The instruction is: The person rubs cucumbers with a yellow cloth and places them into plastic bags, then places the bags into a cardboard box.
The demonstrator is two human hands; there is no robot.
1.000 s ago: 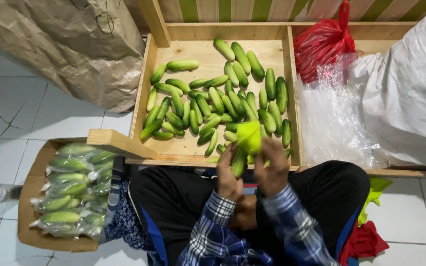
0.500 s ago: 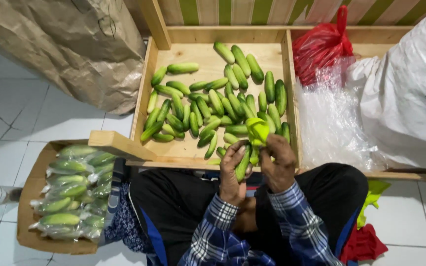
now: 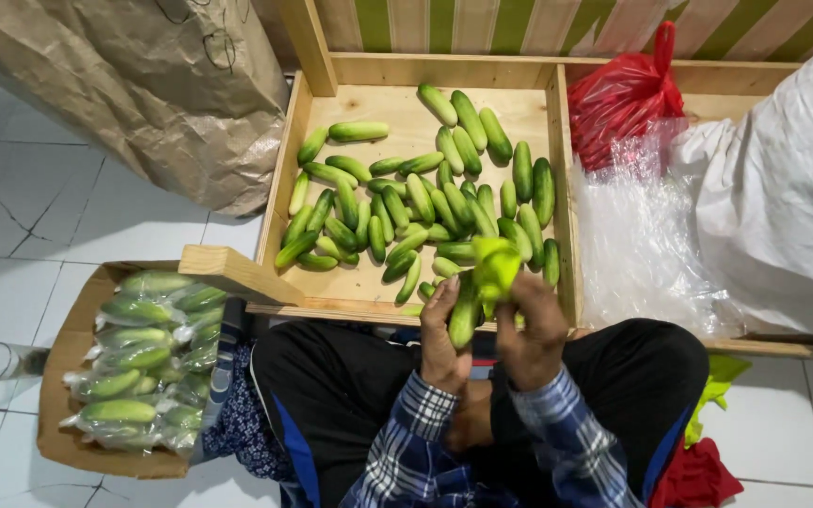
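The left hand (image 3: 441,331) grips a long green cucumber (image 3: 464,318); the right hand (image 3: 534,325) pinches a yellow-green cloth (image 3: 495,265), just over the shallow wooden tray's (image 3: 350,309) near edge.

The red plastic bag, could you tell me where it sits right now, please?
In the head view, the red plastic bag sits upper right, just right of the wooden crate of cucumbers, above the clear plastic sheets.

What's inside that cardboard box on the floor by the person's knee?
The cardboard box holds clear plastic bags of cucumbers, piled in several layers. Only the top bags show; whatever lies beneath them, and the box's bottom, is covered.
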